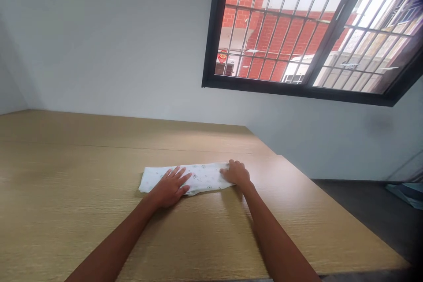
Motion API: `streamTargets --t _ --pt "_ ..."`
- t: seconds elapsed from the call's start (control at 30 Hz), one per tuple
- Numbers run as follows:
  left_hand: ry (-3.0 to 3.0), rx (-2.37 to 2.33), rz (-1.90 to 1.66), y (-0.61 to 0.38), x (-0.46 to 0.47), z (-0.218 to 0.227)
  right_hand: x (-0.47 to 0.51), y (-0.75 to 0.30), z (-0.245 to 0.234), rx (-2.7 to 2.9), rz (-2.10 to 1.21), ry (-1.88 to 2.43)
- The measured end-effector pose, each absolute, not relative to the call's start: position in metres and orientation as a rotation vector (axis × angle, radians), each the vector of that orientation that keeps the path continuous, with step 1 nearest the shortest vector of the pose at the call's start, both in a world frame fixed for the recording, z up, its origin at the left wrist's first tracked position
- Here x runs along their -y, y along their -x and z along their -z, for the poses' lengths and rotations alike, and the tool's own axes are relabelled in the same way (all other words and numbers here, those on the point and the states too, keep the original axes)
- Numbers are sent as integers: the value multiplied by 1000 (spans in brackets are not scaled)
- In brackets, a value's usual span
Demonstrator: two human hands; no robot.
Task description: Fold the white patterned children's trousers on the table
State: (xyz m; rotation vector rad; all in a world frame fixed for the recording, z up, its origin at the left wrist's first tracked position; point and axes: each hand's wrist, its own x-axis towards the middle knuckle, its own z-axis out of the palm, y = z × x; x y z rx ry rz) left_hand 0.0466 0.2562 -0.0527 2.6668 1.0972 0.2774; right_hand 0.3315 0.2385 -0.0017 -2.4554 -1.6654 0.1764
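A white cloth with small dark printed figures [205, 178] lies on the wooden tabletop, folded into a long, narrow strip. My left hand [170, 187] rests flat on its left half, fingers spread and pointing away from me. At the strip's right end, my right hand [237, 173] has its thumb on top and its fingers curled round the end, gripping it. Whether the cloth is a garment or a plain sheet cannot be made out.
The pale wooden table [82, 211] has a seam across its far part and a right edge slanting towards me. Behind it stands a grey-white wall [109, 39] with a dark-framed barred window [257, 83]. A bluish thing [408, 194] lies on the dark floor at right.
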Motion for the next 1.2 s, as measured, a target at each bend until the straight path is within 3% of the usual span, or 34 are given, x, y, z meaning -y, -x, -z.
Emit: streamTargets --t 0.77,0.9,1.2 --pt "-2617 -1066 -322 -40 -258 53 -234 -352 -12 1598 -497 2323" --pt "-2611 -1044 -326 -39 -259 51 -225 -354 -23 1422 -788 2103" --pt "-2582 -703 -417 -58 -238 40 -223 -356 -34 1243 -1097 1641"
